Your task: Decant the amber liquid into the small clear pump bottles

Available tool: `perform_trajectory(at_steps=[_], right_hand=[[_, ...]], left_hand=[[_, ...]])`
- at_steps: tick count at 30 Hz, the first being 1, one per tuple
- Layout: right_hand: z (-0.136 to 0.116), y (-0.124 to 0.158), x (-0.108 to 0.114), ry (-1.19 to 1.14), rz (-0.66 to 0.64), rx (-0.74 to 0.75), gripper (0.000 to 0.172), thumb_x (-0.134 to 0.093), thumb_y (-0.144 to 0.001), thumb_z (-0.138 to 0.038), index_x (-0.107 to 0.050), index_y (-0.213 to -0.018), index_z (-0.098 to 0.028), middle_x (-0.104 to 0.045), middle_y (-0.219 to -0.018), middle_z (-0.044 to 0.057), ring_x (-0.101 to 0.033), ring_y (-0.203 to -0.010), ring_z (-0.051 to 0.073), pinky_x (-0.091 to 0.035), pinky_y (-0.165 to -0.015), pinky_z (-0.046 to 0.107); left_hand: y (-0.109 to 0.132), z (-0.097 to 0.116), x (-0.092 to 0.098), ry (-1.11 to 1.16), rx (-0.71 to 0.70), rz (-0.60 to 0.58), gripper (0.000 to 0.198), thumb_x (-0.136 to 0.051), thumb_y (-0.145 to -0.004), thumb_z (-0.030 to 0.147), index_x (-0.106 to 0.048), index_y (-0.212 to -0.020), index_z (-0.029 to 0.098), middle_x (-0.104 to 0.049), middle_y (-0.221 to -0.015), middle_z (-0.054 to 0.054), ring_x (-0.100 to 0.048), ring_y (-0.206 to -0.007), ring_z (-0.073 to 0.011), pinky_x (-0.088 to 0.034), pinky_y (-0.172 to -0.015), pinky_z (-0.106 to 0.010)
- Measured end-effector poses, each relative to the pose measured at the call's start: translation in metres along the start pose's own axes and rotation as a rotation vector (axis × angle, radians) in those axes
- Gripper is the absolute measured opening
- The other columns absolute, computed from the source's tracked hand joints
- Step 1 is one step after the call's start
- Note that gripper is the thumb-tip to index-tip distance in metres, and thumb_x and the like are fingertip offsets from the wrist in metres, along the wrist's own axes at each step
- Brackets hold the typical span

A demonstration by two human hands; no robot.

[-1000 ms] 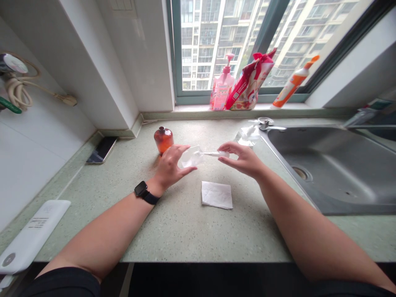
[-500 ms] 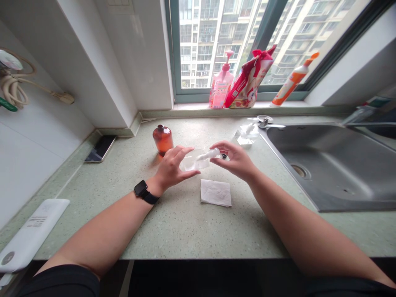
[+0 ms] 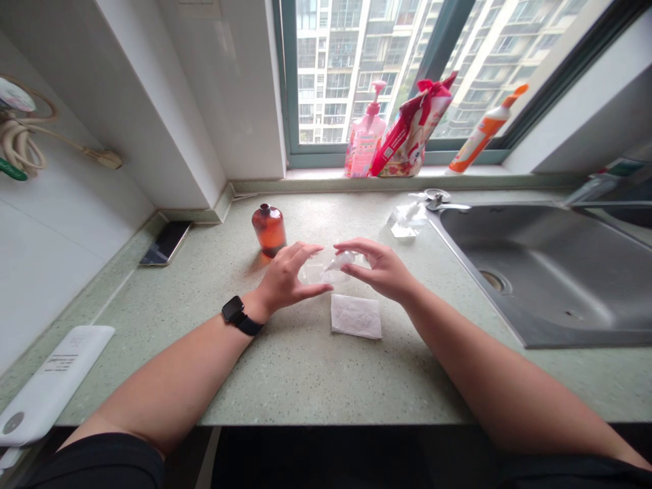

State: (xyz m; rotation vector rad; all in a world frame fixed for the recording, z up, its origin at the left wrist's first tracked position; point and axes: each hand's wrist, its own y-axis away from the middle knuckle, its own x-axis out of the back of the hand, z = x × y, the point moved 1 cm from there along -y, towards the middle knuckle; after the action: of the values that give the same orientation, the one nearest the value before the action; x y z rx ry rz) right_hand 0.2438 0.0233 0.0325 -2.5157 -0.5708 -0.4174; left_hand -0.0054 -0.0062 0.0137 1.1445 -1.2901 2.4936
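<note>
My left hand (image 3: 290, 275) is wrapped round a clear, see-through bottle (image 3: 313, 273), thumb on the near side and fingers on the far side. From the right, my right hand (image 3: 379, 268) grips a whitish translucent pump head (image 3: 344, 259) between thumb and fingers. The pump head is at the bottle's right end; whether it is seated there I cannot tell. An amber bottle (image 3: 269, 232) without a cap stands just beyond my left hand. Close in front of both hands lies a folded white tissue (image 3: 355, 316).
Behind my right hand stands a clear square pump bottle (image 3: 406, 221), next to the steel sink (image 3: 540, 272). A phone (image 3: 166, 243) and a white power bank (image 3: 56, 380) lie left. On the sill are a pink pump bottle (image 3: 365, 142), a red bag (image 3: 412, 132) and an orange-white bottle (image 3: 481, 139).
My right hand has moved a little left with the pump head, closer to my left hand and the clear bottle. My left hand has hardly moved.
</note>
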Motion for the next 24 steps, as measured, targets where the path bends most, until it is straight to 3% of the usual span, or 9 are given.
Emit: perform_trajectory(at_steps=[3,9,15,20,24], right_hand=[[0.0034,0.0015,-0.0020,-0.074,0.004,-0.030,0.050,-0.083,-0.090,-0.044,-0.071,-0.137,-0.032,-0.080,-0.121,0.006,-0.073,-0.118,0.026,-0.053,-0.113,0.052],[0.0030,0.0004,-0.0026,-0.252,-0.034,-0.074,0.050,-0.086,-0.089,-0.038,-0.071,-0.136,-0.031,-0.080,-0.124,0.005,-0.073,-0.123,0.025,-0.053,-0.117,0.050],[-0.0014,-0.0016,-0.0024,-0.485,-0.072,-0.189,0.044,-0.089,-0.086,-0.040,-0.076,-0.127,-0.030,-0.080,-0.127,0.005,-0.074,-0.123,0.024,-0.056,-0.114,0.046],[-0.0038,-0.0010,-0.0044,-0.613,-0.128,-0.249,0.049,-0.091,-0.083,-0.042,-0.075,-0.128,-0.031,-0.082,-0.124,0.005,-0.075,-0.123,0.024,-0.060,-0.109,0.044],[-0.0052,0.0004,-0.0056,-0.631,-0.151,-0.273,0.058,-0.093,-0.080,-0.047,-0.073,-0.132,-0.032,-0.082,-0.126,0.007,-0.073,-0.126,0.026,-0.060,-0.110,0.045]], left_hand=[[-0.0004,0.0000,0.0007,0.071,0.011,-0.011,0.071,-0.083,-0.088,0.061,-0.058,-0.142,0.021,-0.072,-0.122,-0.013,-0.072,-0.109,-0.0283,-0.059,-0.099,-0.047],[-0.0011,0.0009,0.0021,0.349,0.119,-0.078,0.062,-0.080,-0.092,0.057,-0.064,-0.140,0.020,-0.073,-0.119,-0.012,-0.073,-0.103,-0.0240,-0.059,-0.099,-0.043],[-0.0046,0.0031,0.0007,0.722,0.338,-0.185,0.056,-0.072,-0.097,0.060,-0.072,-0.137,0.020,-0.073,-0.139,-0.016,-0.071,-0.122,-0.0306,-0.056,-0.106,-0.045],[-0.0047,0.0034,0.0002,0.909,0.474,-0.317,0.064,-0.066,-0.096,0.070,-0.074,-0.137,0.021,-0.081,-0.118,-0.012,-0.073,-0.118,-0.0318,-0.054,-0.106,-0.047],[-0.0045,0.0058,0.0000,1.052,0.559,-0.351,0.067,-0.070,-0.090,0.074,-0.078,-0.129,0.020,-0.080,-0.123,-0.012,-0.075,-0.113,-0.0321,-0.056,-0.101,-0.045]])
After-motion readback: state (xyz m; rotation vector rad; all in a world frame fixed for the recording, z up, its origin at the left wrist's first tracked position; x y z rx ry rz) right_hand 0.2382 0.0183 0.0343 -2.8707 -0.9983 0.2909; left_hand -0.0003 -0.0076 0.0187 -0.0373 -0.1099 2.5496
